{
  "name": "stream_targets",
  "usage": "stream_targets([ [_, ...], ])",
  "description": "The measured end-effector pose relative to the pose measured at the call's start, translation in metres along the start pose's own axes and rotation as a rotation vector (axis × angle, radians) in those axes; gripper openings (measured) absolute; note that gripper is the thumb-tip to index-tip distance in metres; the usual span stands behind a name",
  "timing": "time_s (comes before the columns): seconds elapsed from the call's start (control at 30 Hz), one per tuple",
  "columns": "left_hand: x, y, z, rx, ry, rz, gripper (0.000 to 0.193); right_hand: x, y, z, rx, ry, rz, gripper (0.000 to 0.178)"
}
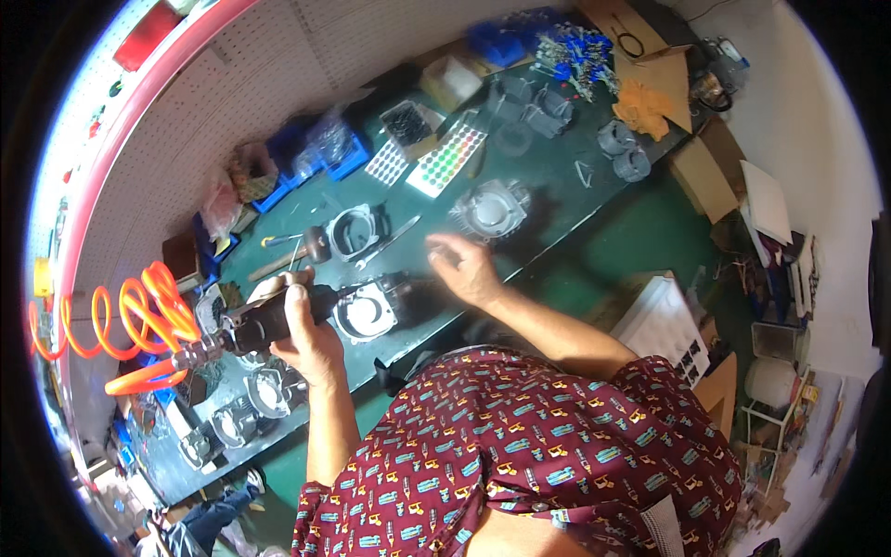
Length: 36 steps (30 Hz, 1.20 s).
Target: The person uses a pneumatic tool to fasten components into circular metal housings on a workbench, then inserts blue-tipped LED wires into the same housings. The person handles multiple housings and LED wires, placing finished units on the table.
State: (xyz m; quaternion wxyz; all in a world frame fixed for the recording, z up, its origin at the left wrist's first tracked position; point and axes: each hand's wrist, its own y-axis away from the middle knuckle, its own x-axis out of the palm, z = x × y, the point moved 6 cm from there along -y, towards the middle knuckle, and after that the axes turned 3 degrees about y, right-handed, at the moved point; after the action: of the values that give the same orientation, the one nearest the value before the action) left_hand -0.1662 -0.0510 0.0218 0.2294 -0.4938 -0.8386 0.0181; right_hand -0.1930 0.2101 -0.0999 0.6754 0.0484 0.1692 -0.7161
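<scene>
My left hand is closed around a black air-powered driver, held nearly level above the bench. An orange coiled hose runs from its metal rear fitting. The tool's front end points right, over a cast metal housing near the bench edge. To the right of that housing, my right hand hovers with thumb and fingers apart, and nothing shows in it. A second metal housing sits just beyond the right hand. Farther back are an open metal frame and a wrench.
A mallet lies behind the tool. More metal housings stand at the left. Sticker sheets, blue bins and grey cylindrical parts occupy the green bench. A person's leg shows at lower left.
</scene>
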Motion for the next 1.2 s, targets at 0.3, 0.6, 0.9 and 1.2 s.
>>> stream_targets([
  [0.3, 0.068, -0.004, 0.014, -0.057, 0.180, 0.113, 0.033, -0.118, -0.038, -0.051, -0.198, 0.458, -0.425, 0.036],
  [0.6, 0.052, 0.011, 0.070, 0.024, -0.210, 0.084, 0.025, -0.035, -0.028, -0.101, 0.127, 0.067, 0.126, 0.044],
  [0.9, 0.034, 0.007, 0.049, 0.122, -0.353, 0.125, 0.009, 0.030, -0.006, -0.085, -0.081, 0.135, 0.225, 0.063],
  [1.2, 0.024, 0.016, 0.043, 0.029, -0.230, 0.051, 0.009, 0.050, -0.003, -0.073, -0.095, 0.143, 0.246, 0.063],
])
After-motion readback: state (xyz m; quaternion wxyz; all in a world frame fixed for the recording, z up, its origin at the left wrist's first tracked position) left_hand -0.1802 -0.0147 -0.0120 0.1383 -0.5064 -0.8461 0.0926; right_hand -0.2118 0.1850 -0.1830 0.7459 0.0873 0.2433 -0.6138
